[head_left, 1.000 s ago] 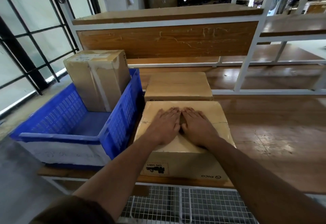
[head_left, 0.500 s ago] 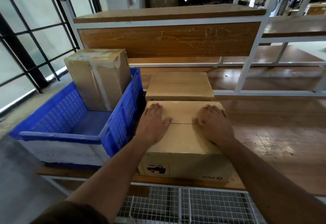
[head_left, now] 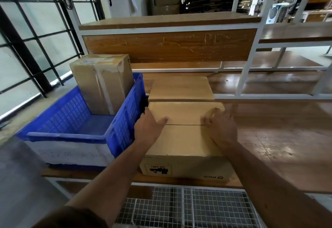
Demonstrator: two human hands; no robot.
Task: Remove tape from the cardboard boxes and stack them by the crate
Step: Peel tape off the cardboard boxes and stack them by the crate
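Now both my arms reach forward over the near cardboard box (head_left: 183,138), which sits on the wooden bench (head_left: 280,138) just beside the blue crate (head_left: 71,138). My left hand (head_left: 149,129) lies palm down on the box's left side, fingers spread and reaching over the far left corner next to the crate wall, thumb pointing inward along the centre seam (head_left: 185,124). My right hand (head_left: 221,127) mirrors it on the right side, flat and open, fingertips at the far right corner, thumb also resting at the seam. Neither hand grips anything; both press loosely on the top flaps, which lie closed and meet at that dark line. A printed label (head_left: 158,170) marks the box's front face. A second, flatter box (head_left: 181,88) sits directly behind it, touching or nearly so. A taller box (head_left: 102,82), with a pale strip of tape down its front, stands upright inside the crate at its far end. White wire mesh (head_left: 188,208) shows below the bench edge, between my forearms.
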